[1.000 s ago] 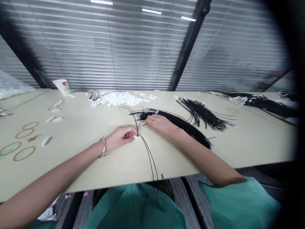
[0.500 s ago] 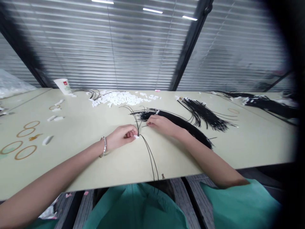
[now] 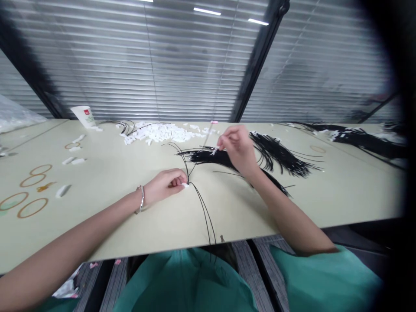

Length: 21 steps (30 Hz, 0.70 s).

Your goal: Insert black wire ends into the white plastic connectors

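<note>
Left hand: The left hand (image 3: 167,185) is rested on the table (image 3: 136,234), with a small white piece (image 3: 185,185) pinched narrowly between thumb and fingers.
Held wires: Thin black wires (image 3: 204,208) are gathered at the white piece; some are curved away from the person, others are draped over the near table edge. Whether they are fixed in it cannot be told.
Right hand: The right hand (image 3: 236,145) is raised over the near black bundle (image 3: 211,157), fingertips drawn close together. A blurred thin line is seen beside them; whether it is gripped cannot be told.
Black bundles: Beyond and to the right, a second bundle (image 3: 282,156) is fanned out, with white bits at its far end. A third bundle (image 3: 373,145) is laid farther right.
Progress: Several wires are brought together at the held piece. Many wires are left in the near bundle, and a large white pile (image 3: 162,133) is left loose.
Left side: Tan rings (image 3: 32,198) are scattered near a paper cup (image 3: 83,117).
</note>
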Available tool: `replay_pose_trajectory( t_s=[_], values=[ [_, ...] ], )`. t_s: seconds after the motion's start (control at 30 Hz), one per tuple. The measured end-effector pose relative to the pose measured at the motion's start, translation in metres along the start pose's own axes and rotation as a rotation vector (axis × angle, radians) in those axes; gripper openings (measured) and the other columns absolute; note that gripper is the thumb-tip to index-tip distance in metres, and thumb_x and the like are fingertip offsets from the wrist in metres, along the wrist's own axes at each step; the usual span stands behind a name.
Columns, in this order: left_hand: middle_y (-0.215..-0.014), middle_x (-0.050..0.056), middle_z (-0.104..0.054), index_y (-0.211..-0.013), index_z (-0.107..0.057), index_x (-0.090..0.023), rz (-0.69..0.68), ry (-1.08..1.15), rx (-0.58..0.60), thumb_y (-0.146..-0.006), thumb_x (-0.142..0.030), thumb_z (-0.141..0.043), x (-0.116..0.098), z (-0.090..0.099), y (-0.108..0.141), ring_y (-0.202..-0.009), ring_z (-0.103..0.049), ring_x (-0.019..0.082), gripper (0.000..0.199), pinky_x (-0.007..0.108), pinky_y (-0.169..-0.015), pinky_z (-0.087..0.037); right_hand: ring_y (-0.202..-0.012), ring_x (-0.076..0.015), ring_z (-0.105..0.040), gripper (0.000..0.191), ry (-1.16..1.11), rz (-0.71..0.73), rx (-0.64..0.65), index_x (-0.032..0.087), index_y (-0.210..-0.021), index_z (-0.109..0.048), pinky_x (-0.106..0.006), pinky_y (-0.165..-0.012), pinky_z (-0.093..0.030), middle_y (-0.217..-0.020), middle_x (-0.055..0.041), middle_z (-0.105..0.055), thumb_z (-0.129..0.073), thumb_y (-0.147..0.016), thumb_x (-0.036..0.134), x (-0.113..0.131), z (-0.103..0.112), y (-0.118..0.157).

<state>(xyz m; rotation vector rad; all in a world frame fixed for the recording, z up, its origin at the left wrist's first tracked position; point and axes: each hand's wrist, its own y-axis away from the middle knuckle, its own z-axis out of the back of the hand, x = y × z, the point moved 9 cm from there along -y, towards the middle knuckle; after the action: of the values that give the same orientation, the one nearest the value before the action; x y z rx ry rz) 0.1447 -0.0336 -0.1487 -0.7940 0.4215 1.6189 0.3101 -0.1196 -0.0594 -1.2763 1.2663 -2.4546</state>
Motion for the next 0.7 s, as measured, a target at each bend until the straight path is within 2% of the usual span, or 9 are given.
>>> replay_pose_trajectory(
  t_s=[0.1,0.23,0.37,0.47,0.53,0.6,0.7],
  values=[
    [-0.085,0.001,-0.056,-0.091,-0.055,-0.016,0.009,0.010,0.003,-0.082,-0.025,-0.050,0.000,-0.001,0.000,-0.072,-0.051,0.005,0.014,0.017,-0.066,-0.045,-0.070,-0.0081,-0.054,0.013,-0.320,-0.017,-0.230,0.015,-0.099,-0.043,-0.020,-0.069,-0.048,-0.083,-0.0016,-0.051,-0.052,-0.091,0.021,0.010,0.031,-0.007],
    [-0.084,0.001,-0.056,-0.090,-0.054,-0.015,0.010,0.015,0.000,-0.082,-0.026,-0.050,0.000,0.000,0.000,-0.071,-0.051,0.005,0.014,0.017,-0.065,-0.045,-0.078,-0.0073,-0.055,0.008,-0.558,-0.126,-0.359,0.014,-0.100,-0.050,-0.020,-0.078,-0.050,-0.090,-0.0036,-0.052,-0.048,-0.092,0.014,-0.005,0.053,-0.010],
    [-0.085,0.001,-0.055,-0.090,-0.055,-0.016,-0.011,-0.010,-0.004,-0.082,-0.025,-0.050,-0.001,0.000,0.000,-0.071,-0.050,0.005,0.013,0.017,-0.065,-0.044,-0.094,-0.0066,-0.054,0.025,-0.794,-0.113,-0.520,0.011,-0.108,-0.050,-0.022,-0.093,-0.046,-0.105,-0.0070,-0.051,-0.034,-0.092,0.000,-0.020,0.094,-0.012],
    [-0.088,0.002,-0.055,-0.089,-0.058,-0.016,-0.064,-0.045,0.014,-0.083,-0.023,-0.049,-0.006,0.000,0.000,-0.073,-0.051,0.005,0.013,0.017,-0.066,-0.044,-0.111,-0.0052,-0.046,0.037,-0.944,-0.137,-0.595,0.011,-0.111,-0.050,-0.020,-0.101,-0.040,-0.121,-0.0065,-0.044,-0.025,-0.091,-0.007,-0.022,0.115,-0.013],
    [-0.091,0.002,-0.055,-0.089,-0.060,-0.016,-0.091,-0.073,0.027,-0.084,-0.022,-0.047,-0.009,0.000,0.000,-0.074,-0.052,0.005,0.015,0.017,-0.067,-0.043,-0.118,-0.0054,-0.040,0.038,-0.938,-0.170,-0.670,0.014,-0.115,-0.052,-0.020,-0.104,-0.038,-0.125,-0.0052,-0.040,-0.026,-0.093,-0.003,-0.018,0.120,-0.009],
    [-0.092,0.003,-0.055,-0.091,-0.062,-0.017,-0.096,-0.093,0.027,-0.085,-0.022,-0.046,-0.010,0.000,0.000,-0.075,-0.052,0.005,0.017,0.017,-0.066,-0.042,-0.119,-0.0068,-0.038,0.033,-0.887,-0.199,-0.731,0.018,-0.118,-0.053,-0.023,-0.104,-0.038,-0.124,-0.0052,-0.041,-0.030,-0.097,0.007,-0.011,0.116,-0.002],
    [-0.094,0.003,-0.055,-0.094,-0.062,-0.018,-0.092,-0.087,0.021,-0.085,-0.023,-0.046,-0.008,0.000,0.001,-0.076,-0.052,0.006,0.019,0.018,-0.067,-0.043,-0.117,-0.0082,-0.041,0.026,-0.866,-0.213,-0.696,0.021,-0.117,-0.054,-0.025,-0.102,-0.039,-0.120,-0.0053,-0.044,-0.034,-0.100,0.018,-0.004,0.098,0.002]
  ],
)
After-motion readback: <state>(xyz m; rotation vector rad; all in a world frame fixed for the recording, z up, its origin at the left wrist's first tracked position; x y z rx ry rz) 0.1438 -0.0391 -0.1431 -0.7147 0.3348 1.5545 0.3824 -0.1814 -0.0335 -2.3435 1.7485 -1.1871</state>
